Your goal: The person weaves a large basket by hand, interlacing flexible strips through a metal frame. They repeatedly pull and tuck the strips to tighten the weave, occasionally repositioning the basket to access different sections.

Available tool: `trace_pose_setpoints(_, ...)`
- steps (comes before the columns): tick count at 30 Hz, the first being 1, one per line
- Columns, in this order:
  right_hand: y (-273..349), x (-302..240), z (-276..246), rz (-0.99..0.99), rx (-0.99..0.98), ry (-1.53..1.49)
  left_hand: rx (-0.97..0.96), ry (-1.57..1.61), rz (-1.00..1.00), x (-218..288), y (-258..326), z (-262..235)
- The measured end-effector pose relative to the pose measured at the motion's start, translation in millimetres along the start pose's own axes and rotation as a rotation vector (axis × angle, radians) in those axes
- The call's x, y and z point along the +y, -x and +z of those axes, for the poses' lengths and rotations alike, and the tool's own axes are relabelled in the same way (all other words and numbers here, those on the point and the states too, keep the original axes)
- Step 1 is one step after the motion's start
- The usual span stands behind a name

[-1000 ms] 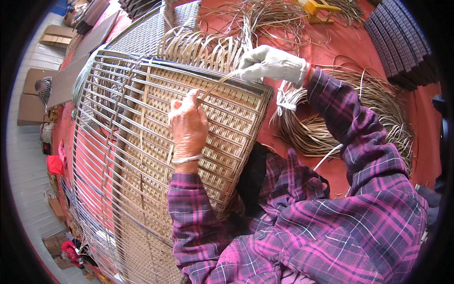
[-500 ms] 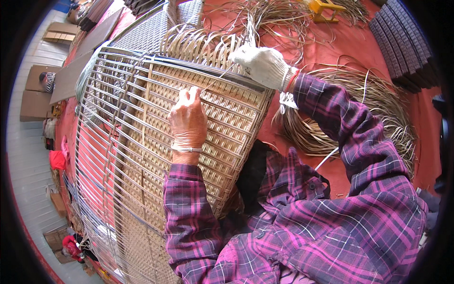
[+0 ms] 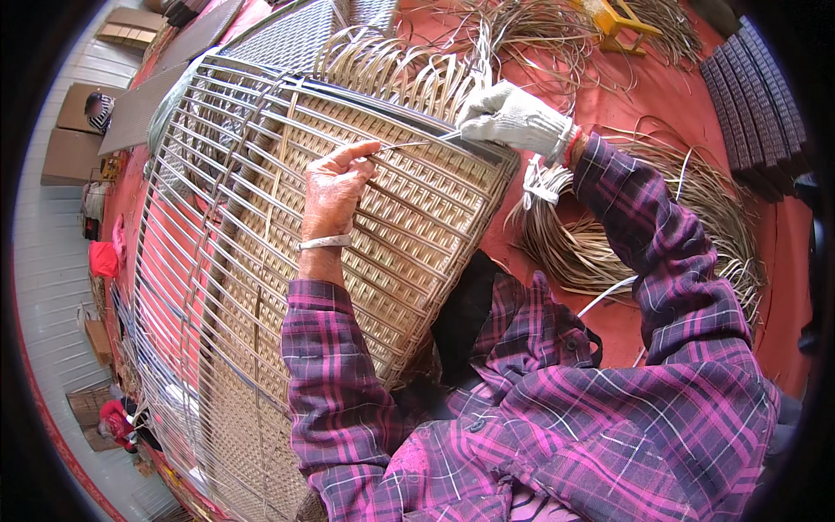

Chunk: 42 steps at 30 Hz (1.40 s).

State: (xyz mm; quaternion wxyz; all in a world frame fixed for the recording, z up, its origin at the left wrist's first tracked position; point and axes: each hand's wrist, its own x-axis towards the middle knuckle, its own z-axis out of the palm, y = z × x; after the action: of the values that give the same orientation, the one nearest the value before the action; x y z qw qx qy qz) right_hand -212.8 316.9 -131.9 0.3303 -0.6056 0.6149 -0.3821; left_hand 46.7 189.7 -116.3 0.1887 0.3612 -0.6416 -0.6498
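Observation:
A large woven wicker piece (image 3: 409, 235) on a frame of thin metal rods (image 3: 196, 143) leans in front of me. My left hand (image 3: 332, 193), bare with a pale band at the wrist, is over the rods; its thumb and forefinger pinch one end of a thin wicker strip (image 3: 419, 143). My right hand (image 3: 513, 123), in a white knitted glove, closes on the strip's other stretch near the far right corner of the frame. Between both hands the strip runs nearly straight. Behind the far edge, several loose strips arch up in loops (image 3: 383, 70). The right glove hides its fingertips.
On the red floor at right lies a big coil of wicker strips (image 3: 600, 252) with a white tie. Loose strips (image 3: 531, 39) and a yellow stand (image 3: 622, 26) are beyond it. Dark panels (image 3: 752, 104) are stacked at far right. People (image 3: 98, 109) and cardboard (image 3: 74, 157) show at far left.
My left hand's forefinger has stretched out toward the right hand, and the strip between them now shows clearly. My right hand has turned flatter. The whole view has shifted slightly.

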Motion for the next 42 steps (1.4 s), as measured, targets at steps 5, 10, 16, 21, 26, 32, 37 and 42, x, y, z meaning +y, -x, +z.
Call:
trace_pose_setpoints(5, 7, -1, -8, -0.042, -0.084, -0.128, 0.115, 0.065, 0.08, 8, 19, 20)
trace_pose_setpoints(10, 21, -3, -4, -0.066, -0.03, -0.181, 0.359, -0.91, 0.62, 5, 72, 59)
trace_pose_setpoints(16, 51, -14, 21, -0.082, 0.226, -0.025, 0.372, -0.856, 0.582, -9, 130, 73)
trace_pose_setpoints(21, 72, -15, 52, -0.405, 0.452, 0.532, 0.267, -1.014, 0.504, -3, 132, 71)
trace_pose_setpoints(26, 73, -11, 60, -0.361, 0.445, 0.607, 0.187, -0.826, 0.551, -15, 144, 72)
trace_pose_setpoints(32, 77, -19, 62, -0.572, 0.283, 0.675, 0.351, -0.722, 0.673, -48, 150, 77)
trace_pose_setpoints(37, 77, -10, 57, -0.261, 0.302, 0.484, 0.391, -0.875, 0.629, -41, 174, 81)
trace_pose_setpoints(42, 69, -42, 100, -0.612, 0.285, 0.711, 0.498, -0.82, 0.505, -53, 240, 45)
